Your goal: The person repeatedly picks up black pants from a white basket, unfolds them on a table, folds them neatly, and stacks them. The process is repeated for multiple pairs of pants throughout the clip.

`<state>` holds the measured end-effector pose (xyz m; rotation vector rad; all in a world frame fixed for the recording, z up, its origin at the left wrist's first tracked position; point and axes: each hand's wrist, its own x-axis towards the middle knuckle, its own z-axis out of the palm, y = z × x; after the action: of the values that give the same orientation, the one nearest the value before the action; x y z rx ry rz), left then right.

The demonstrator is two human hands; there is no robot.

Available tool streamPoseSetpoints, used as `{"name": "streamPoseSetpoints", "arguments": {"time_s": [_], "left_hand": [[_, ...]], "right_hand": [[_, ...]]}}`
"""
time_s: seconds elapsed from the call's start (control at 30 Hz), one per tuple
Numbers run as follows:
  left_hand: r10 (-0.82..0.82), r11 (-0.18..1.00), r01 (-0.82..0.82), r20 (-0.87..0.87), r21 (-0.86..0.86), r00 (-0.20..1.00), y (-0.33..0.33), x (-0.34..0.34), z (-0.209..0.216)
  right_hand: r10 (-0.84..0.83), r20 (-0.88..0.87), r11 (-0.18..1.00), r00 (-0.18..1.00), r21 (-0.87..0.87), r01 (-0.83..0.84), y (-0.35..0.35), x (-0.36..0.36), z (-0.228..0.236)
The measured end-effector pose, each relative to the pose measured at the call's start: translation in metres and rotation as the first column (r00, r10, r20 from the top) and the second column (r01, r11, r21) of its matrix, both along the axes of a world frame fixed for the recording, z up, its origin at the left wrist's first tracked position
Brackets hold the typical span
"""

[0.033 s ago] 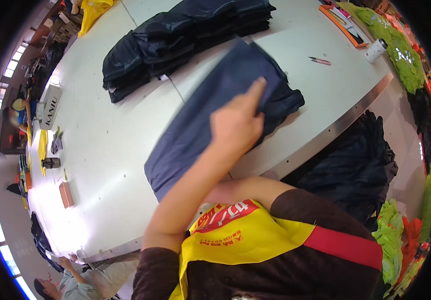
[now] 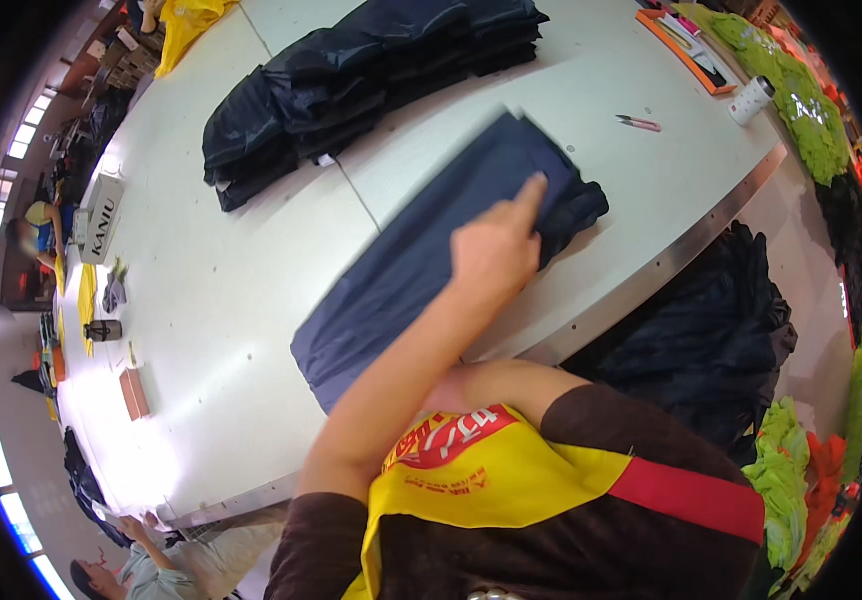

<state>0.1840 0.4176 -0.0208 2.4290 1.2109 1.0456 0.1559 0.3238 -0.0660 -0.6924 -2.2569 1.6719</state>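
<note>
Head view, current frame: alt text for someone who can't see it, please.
A person's left hand, one finger extended, is over folded dark navy fabric on a white table; the right hand is hidden behind the left forearm. Beyond lies a stack of dark folded bundles.

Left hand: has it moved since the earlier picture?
Yes: the left hand has shifted right and slightly down in the picture, judged against the pink-handled tool, which stayed put.
</note>
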Motion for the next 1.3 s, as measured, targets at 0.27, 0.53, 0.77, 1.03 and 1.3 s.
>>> {"name": "streamPoseSetpoints", "arguments": {"time_s": [0.27, 0.53, 0.77, 1.03, 1.3], "left_hand": [[-0.117, 0.993, 0.119, -0.084, 0.017, 0.990, -0.001, 0.055, -0.076], [-0.404, 0.914, 0.402, -0.201, -0.053, 0.892, -0.004, 0.069, -0.104], [-0.462, 0.866, 0.429, -0.088, -0.256, 0.882, -0.023, -0.017, -0.063], [0.250, 0.894, -0.416, -0.590, -0.164, 0.768, -0.053, -0.201, -0.102], [0.815, 0.469, -0.755, -0.104, -0.459, 0.570, -0.077, -0.237, -0.131]], "right_hand": [[-0.023, 0.268, 0.956, 0.963, -0.277, 0.100, -0.007, 0.052, -0.021], [-0.124, 0.291, 0.987, 0.949, -0.064, 0.149, -0.014, 0.065, -0.006], [-0.001, 0.344, 0.998, 0.939, 0.065, -0.023, -0.013, 0.071, -0.016], [-0.904, 0.134, 0.231, 0.405, 0.952, 0.201, 0.073, 0.214, -0.034], [-0.893, 0.031, 0.161, 0.448, 0.953, 0.255, 0.122, 0.194, -0.028]]}}
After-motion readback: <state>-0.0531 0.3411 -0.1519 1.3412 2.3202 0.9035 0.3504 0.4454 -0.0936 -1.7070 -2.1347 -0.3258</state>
